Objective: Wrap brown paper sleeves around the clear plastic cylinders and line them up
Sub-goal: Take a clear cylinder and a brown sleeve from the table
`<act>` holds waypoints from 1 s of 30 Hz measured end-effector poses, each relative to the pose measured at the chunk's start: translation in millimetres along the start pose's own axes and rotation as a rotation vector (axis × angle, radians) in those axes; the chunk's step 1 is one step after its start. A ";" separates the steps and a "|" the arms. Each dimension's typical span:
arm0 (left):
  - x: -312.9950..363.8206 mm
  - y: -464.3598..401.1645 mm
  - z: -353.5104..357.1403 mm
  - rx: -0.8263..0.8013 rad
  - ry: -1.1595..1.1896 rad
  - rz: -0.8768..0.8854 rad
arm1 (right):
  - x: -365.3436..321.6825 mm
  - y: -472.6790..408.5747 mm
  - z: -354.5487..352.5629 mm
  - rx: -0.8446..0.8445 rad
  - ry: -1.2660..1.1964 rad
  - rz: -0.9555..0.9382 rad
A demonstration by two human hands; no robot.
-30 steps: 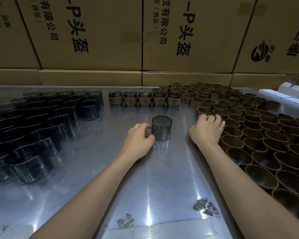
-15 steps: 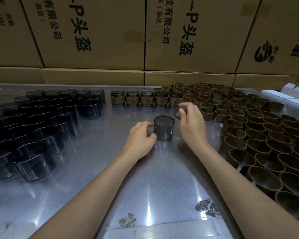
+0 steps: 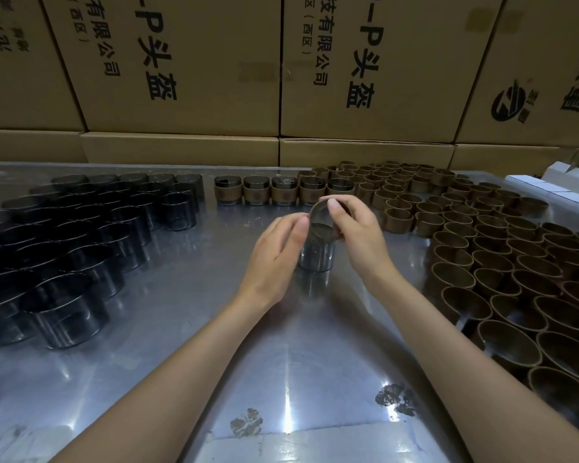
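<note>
1. fingertips of the right hand pinch a brown paper sleeve by its rim, thumb below and forefinger over the top edge; the ring is tilted, its low edge just over the mouth of the clear cylinder.
2. left hand is curled round the cylinder's left side, thumb tip near the sleeve's edge; whether it clamps the wall firmly or only steadies it i cannot tell.
3. the cylinder stands upright on the steel table, mid-table, in front of the finished row.
4. to do this step well, in my judgement: level the sleeve so its opening sits square over the cylinder's top, keep the left hand low on the wall so it does not block the way down, then slide the sleeve evenly on all sides. a tilted ring is likely to jam or crease; squeezing it out of round would also catch the rim.
5. five sleeved cylinders stand side by side at the far edge; the next place in line seems to be at the row's left end, though that is a guess.
6. bare cylinders crowd the left of the table, spare sleeves the right.
7. writing: the cardboard boxes behind carry black print, legible as "-p头盔", "有限公司" and "(西区)". a round logo sits on the right box; its characters are too cut off to read. the sleeves bear a small round stamp, too small to make out.
</note>
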State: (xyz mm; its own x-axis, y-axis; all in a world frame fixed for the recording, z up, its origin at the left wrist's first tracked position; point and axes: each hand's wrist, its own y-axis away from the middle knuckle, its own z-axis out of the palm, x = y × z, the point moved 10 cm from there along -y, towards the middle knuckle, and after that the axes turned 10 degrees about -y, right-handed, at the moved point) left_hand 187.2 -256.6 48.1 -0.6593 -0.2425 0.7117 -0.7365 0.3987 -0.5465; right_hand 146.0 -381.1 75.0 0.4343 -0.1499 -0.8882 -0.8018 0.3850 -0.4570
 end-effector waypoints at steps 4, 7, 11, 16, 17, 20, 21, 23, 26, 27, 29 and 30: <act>-6.6 1.3 12.4 -0.079 0.006 -0.052 | 3.1 4.2 9.5 -0.048 0.064 -0.040; -15.9 2.1 19.6 -0.136 0.020 -0.096 | 17.1 4.9 7.4 -0.024 0.188 -0.013; -26.4 0.2 26.8 -0.189 0.010 -0.151 | 33.3 2.9 7.4 -0.042 0.209 0.041; -34.8 -0.1 30.6 -0.243 0.040 -0.207 | 64.4 8.1 6.4 -0.104 0.183 0.301; -36.4 0.5 31.6 -0.259 0.033 -0.214 | 68.3 9.3 6.0 -0.128 0.212 0.327; -36.2 1.3 33.5 -0.293 0.019 -0.213 | 70.7 11.8 6.6 -0.197 0.264 0.338; -33.4 1.2 33.6 -0.296 0.031 -0.198 | 70.5 12.7 7.7 -0.216 0.267 0.335; -25.8 1.2 33.3 -0.295 0.073 -0.166 | 70.7 13.3 9.9 -0.228 0.251 0.325; -22.6 3.0 33.1 -0.295 0.098 -0.162 | 68.8 12.9 11.5 -0.184 0.194 0.317; -23.4 3.3 31.8 -0.286 0.098 -0.168 | 67.0 12.9 12.8 -0.170 0.168 0.313; -26.2 4.4 29.8 -0.275 0.118 -0.194 | 65.7 13.0 15.0 -0.150 0.112 0.314; -27.1 5.2 30.0 -0.279 0.141 -0.208 | 65.9 12.9 15.5 -0.144 0.097 0.318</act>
State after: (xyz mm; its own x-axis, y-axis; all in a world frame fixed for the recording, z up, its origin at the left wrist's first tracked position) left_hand 196.7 -274.4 12.7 -0.4586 -0.2268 0.8592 -0.7697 0.5847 -0.2565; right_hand 170.6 -371.9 11.3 0.1187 -0.1321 -0.9841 -0.9432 0.2947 -0.1533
